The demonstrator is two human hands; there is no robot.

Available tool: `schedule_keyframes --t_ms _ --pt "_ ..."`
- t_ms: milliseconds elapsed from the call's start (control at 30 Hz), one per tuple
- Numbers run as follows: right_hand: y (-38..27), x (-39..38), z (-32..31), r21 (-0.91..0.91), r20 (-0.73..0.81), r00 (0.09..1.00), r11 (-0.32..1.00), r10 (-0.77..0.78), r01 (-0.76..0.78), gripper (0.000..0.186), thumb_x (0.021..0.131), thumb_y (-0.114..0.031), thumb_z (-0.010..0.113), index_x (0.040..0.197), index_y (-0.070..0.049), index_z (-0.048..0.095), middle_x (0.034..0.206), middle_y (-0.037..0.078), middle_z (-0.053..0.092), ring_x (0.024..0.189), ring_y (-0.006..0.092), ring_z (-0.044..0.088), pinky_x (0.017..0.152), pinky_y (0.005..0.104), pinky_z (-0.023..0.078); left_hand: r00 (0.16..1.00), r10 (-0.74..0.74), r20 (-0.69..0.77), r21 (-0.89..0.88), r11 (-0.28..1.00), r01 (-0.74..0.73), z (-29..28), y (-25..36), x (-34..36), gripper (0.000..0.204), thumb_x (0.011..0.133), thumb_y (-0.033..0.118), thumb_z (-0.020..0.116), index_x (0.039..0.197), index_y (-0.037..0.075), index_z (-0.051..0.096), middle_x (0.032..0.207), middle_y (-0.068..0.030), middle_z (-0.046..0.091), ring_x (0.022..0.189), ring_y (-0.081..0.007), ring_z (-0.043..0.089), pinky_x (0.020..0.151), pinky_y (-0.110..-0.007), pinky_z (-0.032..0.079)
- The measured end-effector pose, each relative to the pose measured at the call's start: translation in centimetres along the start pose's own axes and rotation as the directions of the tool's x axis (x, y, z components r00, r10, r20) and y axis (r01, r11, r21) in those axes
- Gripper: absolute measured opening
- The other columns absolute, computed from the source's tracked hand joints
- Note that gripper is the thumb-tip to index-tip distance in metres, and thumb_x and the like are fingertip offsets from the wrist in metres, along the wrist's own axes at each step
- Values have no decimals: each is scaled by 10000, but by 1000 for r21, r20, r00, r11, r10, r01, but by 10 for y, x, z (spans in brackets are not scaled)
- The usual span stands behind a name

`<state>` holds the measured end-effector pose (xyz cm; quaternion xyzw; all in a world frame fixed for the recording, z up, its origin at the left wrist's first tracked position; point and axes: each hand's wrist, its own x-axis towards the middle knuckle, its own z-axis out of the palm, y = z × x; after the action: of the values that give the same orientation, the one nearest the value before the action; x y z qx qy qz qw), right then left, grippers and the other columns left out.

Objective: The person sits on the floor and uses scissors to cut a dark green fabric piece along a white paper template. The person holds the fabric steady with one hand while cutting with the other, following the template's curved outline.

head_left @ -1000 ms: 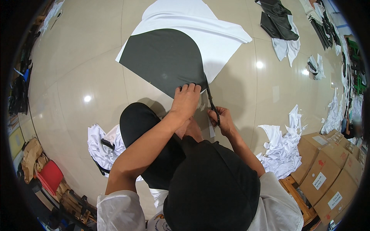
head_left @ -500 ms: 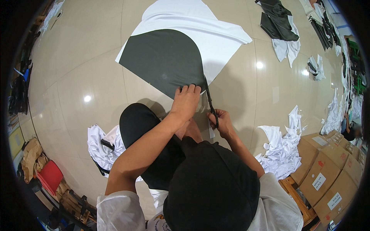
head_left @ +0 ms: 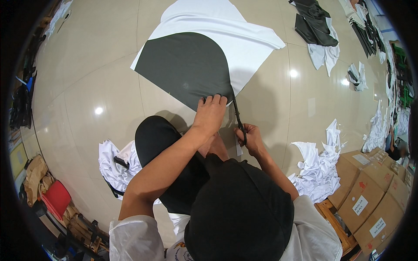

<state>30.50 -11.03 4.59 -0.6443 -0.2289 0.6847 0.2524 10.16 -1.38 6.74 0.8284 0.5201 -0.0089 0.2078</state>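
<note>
A dark grey cloth piece with a rounded far edge lies on a larger white cloth spread over the floor. My left hand grips the near right corner of the dark cloth, its fingers curled over the edge; the thumb is hidden. In my right hand are black scissors, fingers closed round the handles. Their blades point away from me and meet the cloth along the dark piece's right edge, just right of my left fingers. The blade tips are hard to make out.
Crumpled white scraps lie at the right beside stacked cardboard boxes. Another white heap sits left of my knee. Dark and white cloth pieces lie at the far right. A red chair stands at the left.
The scissors' blades have shifted very slightly at the cloth's edge. Both hands and the cloth stay almost where they were.
</note>
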Motion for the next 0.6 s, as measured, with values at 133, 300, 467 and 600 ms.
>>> schedule_keyframes --t_ms 133,300,467,600 --pt "0 -1 2 17 -19 1000 1000 17 -17 294 923 -267 825 801 -57 660 633 10 614 514 89 543 475 270 397 1000 -8 12 -10 1000 8 -1 0 0 323 891 69 706 1205 55 636 1185 -116 670 1167 -309 683 1080 -539 510" --pt "-9 5 4 -28 -21 1000 999 22 -22 332 919 -331 821 834 -43 680 637 10 613 521 93 547 489 270 400 1000 -3 -3 -46 999 3 0 -2 -2 318 895 68 697 1206 53 635 1185 -116 674 1170 -314 683 1082 -548 514" --pt "-13 14 6 -26 -33 999 1000 12 -13 331 917 -332 818 846 -39 682 633 10 607 519 95 545 489 272 400 1000 -3 -3 -47 999 3 -1 -2 -2 308 903 73 690 1205 54 633 1179 -117 673 1175 -318 682 1089 -568 514" --pt "-13 18 8 -21 -36 999 1000 12 -12 325 914 -324 820 844 -40 680 628 9 602 513 97 542 483 273 397 1000 -3 4 -55 999 4 -3 -2 -3 298 910 78 685 1202 54 632 1180 -123 671 1180 -323 681 1096 -579 509"
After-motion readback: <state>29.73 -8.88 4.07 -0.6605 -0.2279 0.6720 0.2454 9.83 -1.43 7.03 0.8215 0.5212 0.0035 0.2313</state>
